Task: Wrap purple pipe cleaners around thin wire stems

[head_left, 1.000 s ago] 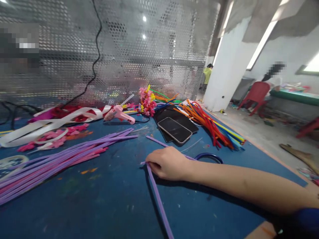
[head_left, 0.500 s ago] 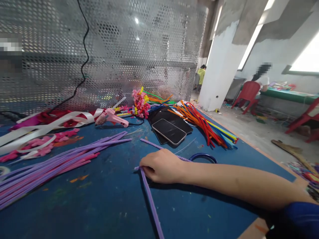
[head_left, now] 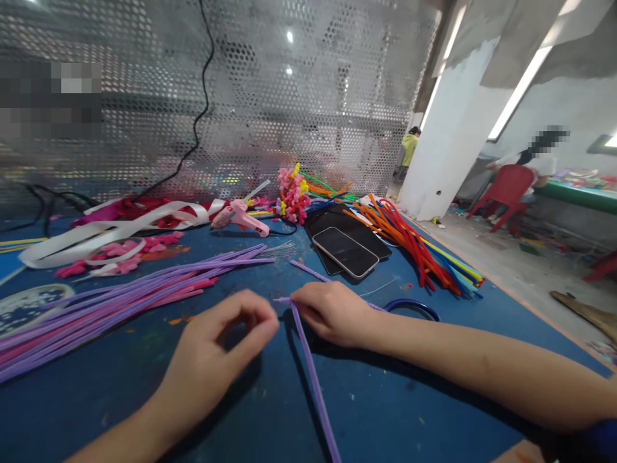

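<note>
My right hand is closed on a purple pipe cleaner, whose long part runs toward the front edge of the view. A short end with a thin tip sticks out to the left of the fingers. My left hand is just left of that end, apart from it. Its fingers are curled, with thumb and forefinger tips together, and nothing shows between them. Behind my right hand lies another purple piece, which looks twisted. Blue scissor-like handles are partly hidden by my right forearm.
Purple and pink pipe cleaners lie at left, near a round dish. Farther back are white ribbon, a pink glue gun, a flower bunch, a phone and colourful pipe cleaners. Perforated metal stands behind.
My left hand has come into view from the lower left, beside the pipe cleaner's end. My right hand keeps its hold. The view has turned a little to the left.
</note>
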### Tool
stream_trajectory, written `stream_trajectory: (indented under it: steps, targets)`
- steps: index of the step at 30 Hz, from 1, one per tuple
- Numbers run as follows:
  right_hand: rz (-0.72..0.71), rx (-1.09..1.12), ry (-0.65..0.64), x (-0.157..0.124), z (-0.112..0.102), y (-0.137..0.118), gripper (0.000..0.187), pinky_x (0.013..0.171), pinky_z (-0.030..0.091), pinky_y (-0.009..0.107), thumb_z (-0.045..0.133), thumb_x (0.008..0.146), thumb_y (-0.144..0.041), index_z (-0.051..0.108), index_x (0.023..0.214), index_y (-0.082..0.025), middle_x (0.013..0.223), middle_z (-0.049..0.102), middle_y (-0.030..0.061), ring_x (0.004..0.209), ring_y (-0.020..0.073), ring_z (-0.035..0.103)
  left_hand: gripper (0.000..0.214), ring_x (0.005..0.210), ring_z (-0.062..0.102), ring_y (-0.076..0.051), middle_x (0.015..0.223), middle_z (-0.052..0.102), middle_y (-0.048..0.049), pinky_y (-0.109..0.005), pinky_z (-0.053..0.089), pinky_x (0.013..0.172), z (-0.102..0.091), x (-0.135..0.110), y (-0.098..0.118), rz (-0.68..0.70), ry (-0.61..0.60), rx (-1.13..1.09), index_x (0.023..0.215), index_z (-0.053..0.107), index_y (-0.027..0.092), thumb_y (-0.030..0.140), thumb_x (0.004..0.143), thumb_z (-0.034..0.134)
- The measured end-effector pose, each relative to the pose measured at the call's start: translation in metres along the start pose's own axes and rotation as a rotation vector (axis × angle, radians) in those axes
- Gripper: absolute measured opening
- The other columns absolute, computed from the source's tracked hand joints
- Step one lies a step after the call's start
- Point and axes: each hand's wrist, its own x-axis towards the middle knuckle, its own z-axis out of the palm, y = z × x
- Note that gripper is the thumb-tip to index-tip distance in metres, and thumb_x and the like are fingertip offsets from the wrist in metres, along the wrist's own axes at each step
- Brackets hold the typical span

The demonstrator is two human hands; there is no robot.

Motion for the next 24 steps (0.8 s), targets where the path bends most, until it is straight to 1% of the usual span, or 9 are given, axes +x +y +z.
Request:
stream_trajectory:
  steps: [2, 4, 6, 9, 12, 16, 19, 24]
  targets:
    - [0.013, 0.010, 0.016, -0.001, 0.001, -0.001, 0.019, 0.067, 0.039, 0.023, 0.041, 0.087, -0.014, 0.058, 0.094, -0.013, 0.084, 0.064, 0.0072, 0.075, 0.0143, 0.057, 0.023, 0.079, 0.059, -0.015, 0.094, 0.063, 0.0002, -0.024, 0.048, 0.067, -0.001, 0.032, 0.017, -0.072, -0.068, 0.021, 0.098, 0.059, 0.022, 0.033, 0.078, 0.061]
    - [0.011, 0.010, 0.029, -0.001, 0.003, -0.002, 0.020, 0.068, 0.039, 0.023, 0.039, 0.089, -0.015, 0.058, 0.094, -0.013, 0.084, 0.063, 0.0074, 0.075, 0.0143, 0.057, 0.025, 0.077, 0.060, -0.014, 0.091, 0.064, 0.0002, -0.023, 0.047, 0.062, 0.000, 0.046, 0.027, -0.096, -0.097, 0.016, 0.099, 0.059, 0.023, 0.036, 0.078, 0.061]
    - [-0.007, 0.002, 0.036, -0.002, 0.005, -0.003, 0.021, 0.066, 0.038, 0.023, 0.038, 0.090, -0.016, 0.058, 0.093, -0.013, 0.081, 0.063, 0.0066, 0.072, 0.0138, 0.056, 0.025, 0.073, 0.060, -0.014, 0.088, 0.066, 0.0000, -0.022, 0.046, 0.059, 0.001, 0.046, 0.032, -0.113, -0.117, 0.040, 0.099, 0.061, 0.023, 0.037, 0.078, 0.059]
    - [-0.066, -0.022, 0.069, -0.004, 0.007, -0.003, 0.022, 0.062, 0.036, 0.022, 0.038, 0.091, -0.020, 0.059, 0.090, -0.014, 0.075, 0.062, 0.0048, 0.066, 0.0124, 0.054, 0.019, 0.072, 0.061, -0.014, 0.083, 0.067, 0.0007, -0.023, 0.046, 0.062, 0.002, 0.037, 0.032, -0.122, -0.132, 0.039, 0.091, 0.065, 0.022, 0.036, 0.081, 0.057]
    - [-0.124, -0.051, 0.111, -0.006, 0.008, -0.005, 0.024, 0.056, 0.034, 0.022, 0.037, 0.091, -0.023, 0.059, 0.085, -0.015, 0.067, 0.059, 0.0027, 0.058, 0.0107, 0.051, 0.017, 0.074, 0.061, -0.013, 0.082, 0.068, 0.0014, -0.022, 0.046, 0.066, 0.002, 0.034, 0.032, -0.120, -0.121, 0.011, 0.087, 0.066, 0.022, 0.034, 0.082, 0.055]
    - [-0.170, -0.076, 0.152, -0.006, 0.009, -0.007, 0.027, 0.054, 0.032, 0.022, 0.035, 0.092, -0.022, 0.060, 0.082, -0.014, 0.062, 0.058, 0.0014, 0.054, 0.0094, 0.049, 0.017, 0.073, 0.060, -0.013, 0.083, 0.068, 0.0015, -0.022, 0.045, 0.063, 0.001, 0.035, 0.033, -0.110, -0.115, 0.006, 0.086, 0.067, 0.022, 0.033, 0.083, 0.055]
    - [-0.179, -0.087, 0.156, -0.006, 0.010, -0.007, 0.027, 0.053, 0.033, 0.022, 0.036, 0.092, -0.022, 0.060, 0.085, -0.014, 0.061, 0.058, 0.0012, 0.053, 0.0092, 0.050, 0.017, 0.072, 0.059, -0.012, 0.082, 0.068, 0.0012, -0.022, 0.044, 0.063, 0.000, 0.035, 0.034, -0.095, -0.100, 0.009, 0.083, 0.067, 0.021, 0.032, 0.083, 0.054]
    - [-0.178, -0.070, 0.127, -0.008, 0.010, -0.005, 0.028, 0.053, 0.035, 0.021, 0.034, 0.093, -0.023, 0.060, 0.096, -0.014, 0.065, 0.061, 0.0024, 0.055, 0.0094, 0.053, 0.017, 0.070, 0.059, -0.013, 0.080, 0.068, 0.0005, -0.022, 0.044, 0.062, 0.000, 0.033, 0.035, -0.082, -0.069, 0.014, 0.081, 0.068, 0.021, 0.031, 0.083, 0.055]
